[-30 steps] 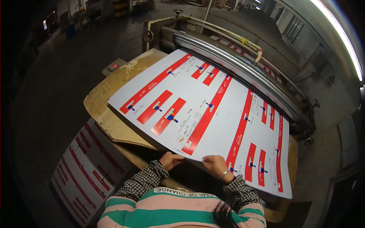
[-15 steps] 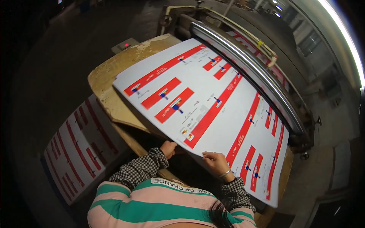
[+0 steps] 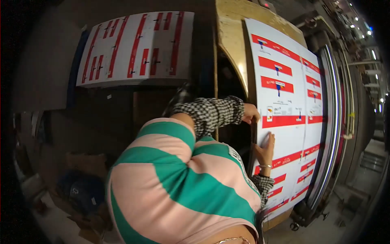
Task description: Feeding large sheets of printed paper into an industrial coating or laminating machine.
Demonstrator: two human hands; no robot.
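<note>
A large white printed sheet [image 3: 284, 136] with red bands and small blue marks lies on a worn yellowish board [image 3: 235, 24], its far side against a shiny metal roller [image 3: 334, 118]. At the sheet's near edge, my left hand [image 3: 250, 114] is closed, its curled fingers on the border. Just below it in the head view, my right hand [image 3: 266, 152] rests on the same edge, with thumb and fingers apart and the fingers stretched over the print. Both sleeves are black-and-white checked, and a bracelet circles my right wrist.
To the left stands a stack of similar printed sheets [image 3: 148, 46]. Cardboard [image 3: 87, 162] and a dark blue bundle [image 3: 81, 191] lie at the lower left. The roller machine's frame and hand knobs [image 3: 294, 226] stand along the right.
My view has swung left, so sheet and roller now appear farther right and the stack shows fully. My right hand's fingers have spread out over the sheet; my left stays at the edge.
</note>
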